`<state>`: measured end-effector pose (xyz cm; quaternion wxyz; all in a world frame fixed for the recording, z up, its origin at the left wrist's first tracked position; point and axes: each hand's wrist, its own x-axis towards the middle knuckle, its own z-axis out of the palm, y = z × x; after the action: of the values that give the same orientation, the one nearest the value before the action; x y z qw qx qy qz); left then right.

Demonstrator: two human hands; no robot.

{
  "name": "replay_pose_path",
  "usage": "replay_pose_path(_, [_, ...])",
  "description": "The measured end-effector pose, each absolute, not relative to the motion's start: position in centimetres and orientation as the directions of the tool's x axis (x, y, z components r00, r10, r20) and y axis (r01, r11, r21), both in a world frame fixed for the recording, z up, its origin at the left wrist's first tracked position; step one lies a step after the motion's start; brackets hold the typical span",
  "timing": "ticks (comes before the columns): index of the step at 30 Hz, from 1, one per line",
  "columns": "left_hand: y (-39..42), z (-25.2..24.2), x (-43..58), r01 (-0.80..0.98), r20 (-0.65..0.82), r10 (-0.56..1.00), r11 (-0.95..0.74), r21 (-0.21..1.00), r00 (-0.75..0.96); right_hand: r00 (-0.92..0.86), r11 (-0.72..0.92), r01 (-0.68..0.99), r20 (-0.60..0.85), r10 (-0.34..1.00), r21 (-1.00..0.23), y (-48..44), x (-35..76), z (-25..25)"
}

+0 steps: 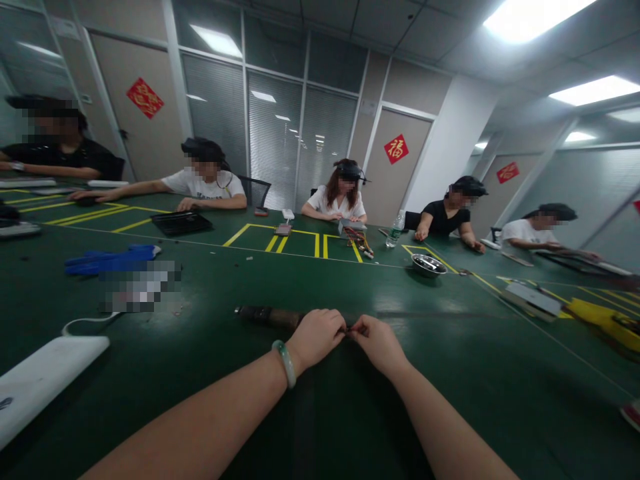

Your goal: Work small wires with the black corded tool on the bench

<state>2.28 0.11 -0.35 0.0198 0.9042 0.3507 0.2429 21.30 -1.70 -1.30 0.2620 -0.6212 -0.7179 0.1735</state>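
Observation:
A long, dark cylindrical tool (273, 316) with a brownish body, a black collar and a small shiny tip lies across the green table in front of me. My left hand (319, 335), with a pale green bangle on its wrist, is closed around the tool's middle. Close against it, my right hand (376, 343) has thumb and fingers pinched together at the tool's right part. Whatever sits between those right fingertips is too small and dark to make out. Both hands cover much of the tool.
Left of me are a white box-shaped device (55, 373) with a cable and blue gloves (110, 260). Further off stand a black tray (181, 223), a wired metal box (353, 229), a water bottle (395, 230) and a metal bowl (429, 265). Several people sit opposite.

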Motion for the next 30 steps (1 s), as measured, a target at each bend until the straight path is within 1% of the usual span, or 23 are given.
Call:
replay_pose_path(3, [0.1, -0.2, 2.2, 0.621, 0.421, 0.643, -0.755, 0.210, 0.640, -0.158, 0.243, 0.866, 0.222, 0.962, -0.437, -1.7, 21.3, -1.1])
replay_pose_path(7, [0.1, -0.2, 2.2, 0.618, 0.409, 0.639, -0.760, 0.204, 0.651, -0.273, 0.335, 0.912, 0.258, 0.927, -0.237, -1.7, 21.4, -0.4])
replay_pose_path(10, [0.1, -0.2, 2.1, 0.617, 0.403, 0.638, -0.761, 0.201, 0.656, -0.356, 0.404, 0.901, 0.259, 0.898, -0.159, -1.8, 21.6, 0.1])
replay_pose_path(15, [0.2, -0.2, 2.1, 0.607, 0.410, 0.634, -0.766, 0.213, 0.656, -0.414, 0.459, 0.878, 0.270, 0.869, -0.133, -1.7, 22.0, 0.4])
replay_pose_path(20, [0.1, 0.0, 2.1, 0.603, 0.398, 0.645, -0.760, 0.242, 0.653, -0.434, 0.503, 0.843, 0.309, 0.846, -0.193, -1.3, 22.2, 0.1])
replay_pose_path(23, [0.0, 0.2, 2.0, 0.627, 0.386, 0.670, -0.737, 0.251, 0.634, -0.440, 0.495, 0.840, 0.253, 0.862, -0.224, -1.0, 22.3, -0.1])
replay_pose_path(27, [-0.3, 0.5, 1.9, 0.653, 0.353, 0.696, -0.714, 0.251, 0.625, -0.469, 0.499, 0.845, 0.185, 0.864, -0.190, -0.7, 22.4, 0.0])
replay_pose_path(30, [-0.4, 0.6, 1.8, 0.652, 0.355, 0.695, -0.715, 0.251, 0.625, -0.506, 0.525, 0.832, 0.142, 0.851, -0.179, -0.6, 22.4, 0.4])
